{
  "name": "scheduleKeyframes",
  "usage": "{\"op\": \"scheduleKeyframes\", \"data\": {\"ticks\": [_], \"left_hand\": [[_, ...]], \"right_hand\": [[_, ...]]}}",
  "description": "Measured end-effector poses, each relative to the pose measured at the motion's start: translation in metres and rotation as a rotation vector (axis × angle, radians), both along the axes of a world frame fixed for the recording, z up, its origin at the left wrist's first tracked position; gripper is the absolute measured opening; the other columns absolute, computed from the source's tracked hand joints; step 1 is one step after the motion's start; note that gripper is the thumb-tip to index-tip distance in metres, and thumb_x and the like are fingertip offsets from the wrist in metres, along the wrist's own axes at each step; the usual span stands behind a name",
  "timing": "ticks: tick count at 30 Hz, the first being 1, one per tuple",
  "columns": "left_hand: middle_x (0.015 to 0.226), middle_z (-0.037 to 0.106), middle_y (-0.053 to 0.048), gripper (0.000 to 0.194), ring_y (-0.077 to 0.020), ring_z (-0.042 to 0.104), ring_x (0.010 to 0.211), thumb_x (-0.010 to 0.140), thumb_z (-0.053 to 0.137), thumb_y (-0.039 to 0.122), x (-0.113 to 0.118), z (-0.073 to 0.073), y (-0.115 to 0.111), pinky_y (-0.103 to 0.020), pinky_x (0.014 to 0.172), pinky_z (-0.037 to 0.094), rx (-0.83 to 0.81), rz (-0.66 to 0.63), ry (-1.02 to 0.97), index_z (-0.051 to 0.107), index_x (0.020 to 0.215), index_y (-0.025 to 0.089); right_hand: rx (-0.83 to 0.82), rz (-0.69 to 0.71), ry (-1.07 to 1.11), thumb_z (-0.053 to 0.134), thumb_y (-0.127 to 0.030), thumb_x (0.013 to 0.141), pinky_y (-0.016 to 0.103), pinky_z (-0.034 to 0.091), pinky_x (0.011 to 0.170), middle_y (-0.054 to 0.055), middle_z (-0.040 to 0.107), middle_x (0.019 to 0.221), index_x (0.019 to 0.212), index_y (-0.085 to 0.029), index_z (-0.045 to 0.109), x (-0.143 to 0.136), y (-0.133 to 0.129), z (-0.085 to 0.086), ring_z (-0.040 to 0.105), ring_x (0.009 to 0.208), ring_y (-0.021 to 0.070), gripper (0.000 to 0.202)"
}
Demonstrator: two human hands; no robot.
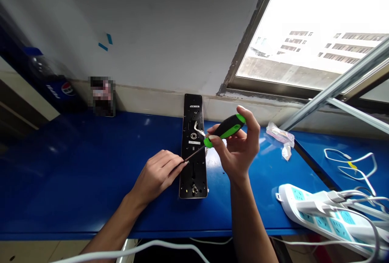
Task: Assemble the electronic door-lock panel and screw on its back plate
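Note:
Long and narrow, a black panel-like device [199,174] lies on the blue table, its far end near the wall. It has screw holes, small labels, a round fitting, and a white connector cable [199,131] coming out of its middle. My right hand [238,149] grips a green and black screwdriver [228,128] by its handle, tilted, with the shaft slanting down to the left over the device. My left hand [161,172] is pinched at the shaft's tip, by the device's left edge. Whatever is between those fingertips is too small to make out.
A white power strip [319,214] with several plugs and cables sits at the right front. Behind it lie a coiled white cable [352,165] and a crumpled plastic wrapper [281,135]. A cola bottle [57,84] stands far left. A metal frame [334,88] crosses the window side.

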State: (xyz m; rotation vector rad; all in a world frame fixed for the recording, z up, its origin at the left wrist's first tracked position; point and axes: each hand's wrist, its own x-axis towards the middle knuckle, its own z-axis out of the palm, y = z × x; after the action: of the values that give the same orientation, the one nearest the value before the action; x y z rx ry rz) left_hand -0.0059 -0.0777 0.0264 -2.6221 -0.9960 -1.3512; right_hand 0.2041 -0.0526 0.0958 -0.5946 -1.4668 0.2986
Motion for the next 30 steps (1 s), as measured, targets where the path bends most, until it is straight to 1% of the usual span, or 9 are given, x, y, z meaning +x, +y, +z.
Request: {"op": "scheduleKeyframes", "data": {"ticks": [3, 6, 9, 15, 20, 23, 25, 28, 30], "left_hand": [[0.094, 0.077, -0.004, 0.003, -0.0196, 0.072, 0.085, 0.103, 0.067, 0.016, 0.0, -0.003, 0.001, -0.034, 0.08, 0.057, -0.013, 0.014, -0.002, 0.067, 0.105, 0.018], [0.1, 0.079, -0.005, 0.007, -0.021, 0.074, 0.09, 0.103, 0.068, 0.021, 0.0, -0.005, 0.002, -0.036, 0.084, 0.057, -0.052, 0.029, 0.005, 0.068, 0.109, 0.018], [0.106, 0.08, -0.007, 0.013, -0.0229, 0.075, 0.096, 0.104, 0.067, 0.027, 0.0, -0.006, 0.003, -0.039, 0.088, 0.058, -0.072, 0.032, 0.035, 0.069, 0.114, 0.018], [0.107, 0.078, -0.008, 0.015, -0.0253, 0.074, 0.097, 0.103, 0.069, 0.03, -0.002, -0.007, 0.003, -0.041, 0.088, 0.057, -0.091, 0.054, 0.07, 0.072, 0.112, 0.019], [0.107, 0.076, -0.007, 0.011, -0.026, 0.072, 0.095, 0.102, 0.069, 0.027, -0.003, -0.007, 0.003, -0.041, 0.088, 0.056, -0.115, 0.076, 0.088, 0.071, 0.108, 0.019], [0.109, 0.076, -0.007, 0.011, -0.0263, 0.071, 0.098, 0.102, 0.069, 0.027, -0.003, -0.008, 0.003, -0.041, 0.086, 0.056, -0.139, 0.068, 0.073, 0.07, 0.109, 0.019], [0.11, 0.076, -0.007, 0.014, -0.0263, 0.071, 0.099, 0.101, 0.071, 0.028, -0.003, -0.009, 0.004, -0.041, 0.087, 0.056, -0.163, 0.065, 0.063, 0.07, 0.112, 0.019], [0.112, 0.076, -0.006, 0.02, -0.026, 0.071, 0.1, 0.1, 0.073, 0.029, -0.003, -0.01, 0.005, -0.042, 0.091, 0.057, -0.205, 0.078, 0.068, 0.069, 0.117, 0.019], [0.113, 0.076, -0.006, 0.023, -0.0262, 0.072, 0.1, 0.1, 0.073, 0.031, -0.003, -0.012, 0.005, -0.043, 0.093, 0.056, -0.214, 0.086, 0.074, 0.068, 0.119, 0.02]], "right_hand": [[-0.016, 0.076, -0.067, 0.073, -0.02, 0.095, 0.043, 0.073, 0.071, 0.004, 0.079, 0.097, 0.159, -0.036, 0.043, 0.0, -0.003, 0.001, 0.081, 0.083, 0.0245, 0.072], [0.044, 0.075, -0.081, 0.078, -0.013, 0.089, 0.042, 0.074, 0.073, 0.005, 0.08, 0.1, 0.156, -0.035, 0.05, -0.002, -0.006, 0.002, 0.082, 0.088, 0.0256, 0.075], [0.068, 0.046, -0.157, 0.081, -0.014, 0.087, 0.04, 0.073, 0.072, 0.005, 0.081, 0.108, 0.153, -0.036, 0.053, -0.005, -0.007, 0.001, 0.082, 0.088, 0.0257, 0.075], [0.084, 0.046, -0.271, 0.081, -0.014, 0.087, 0.038, 0.072, 0.071, 0.005, 0.079, 0.127, 0.154, -0.039, 0.052, -0.011, -0.005, -0.005, 0.081, 0.088, 0.0228, 0.077], [0.141, -0.003, -0.353, 0.085, -0.019, 0.086, 0.033, 0.069, 0.065, 0.002, 0.08, 0.111, 0.151, -0.04, 0.054, -0.014, -0.001, -0.007, 0.079, 0.082, 0.0206, 0.075], [0.174, -0.018, -0.387, 0.088, -0.021, 0.083, 0.033, 0.068, 0.065, 0.001, 0.079, 0.103, 0.148, -0.04, 0.056, -0.014, 0.0, -0.003, 0.074, 0.077, 0.0191, 0.075], [0.136, 0.032, -0.4, 0.079, -0.023, 0.092, 0.038, 0.07, 0.078, 0.004, 0.079, 0.117, 0.15, -0.039, 0.056, -0.013, -0.002, 0.003, 0.076, 0.092, 0.022, 0.065], [0.054, 0.197, -0.348, 0.053, -0.019, 0.106, 0.049, 0.067, 0.1, 0.007, 0.07, 0.145, 0.154, -0.036, 0.055, -0.012, -0.006, 0.01, 0.074, 0.121, 0.0262, 0.051], [0.039, 0.253, -0.283, 0.053, -0.015, 0.106, 0.047, 0.068, 0.097, 0.006, 0.072, 0.141, 0.151, -0.036, 0.06, -0.01, -0.006, 0.013, 0.075, 0.118, 0.0252, 0.05]]}}
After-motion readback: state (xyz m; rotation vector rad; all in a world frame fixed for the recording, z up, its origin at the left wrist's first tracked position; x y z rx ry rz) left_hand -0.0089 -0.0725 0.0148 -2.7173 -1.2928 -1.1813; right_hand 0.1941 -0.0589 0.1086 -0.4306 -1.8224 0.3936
